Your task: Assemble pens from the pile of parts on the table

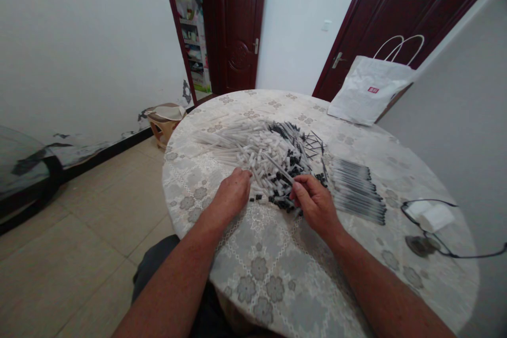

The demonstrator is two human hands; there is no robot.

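A pile of pen parts [263, 150] covers the middle of the round table: clear tubes, short white pieces, small black pieces and thin dark refills. Between the thumb and fingers of my right hand [315, 203] is the end of a slim translucent pen barrel [277, 166], which slants up and left over the pile. My left hand [233, 190] rests at the pile's near left edge with its fingers curled together; whatever they pinch is hidden. Two small black pieces [255, 198] lie just right of it. Beyond my right hand, finished-looking pens [356, 190] lie side by side in a row.
Glasses [446, 253], a white paper roll [435, 216] and a small dark round object [422, 245] sit at the table's right. A white paper bag [368, 90] stands at the back right edge. A stool [162, 121] is on the floor, left.
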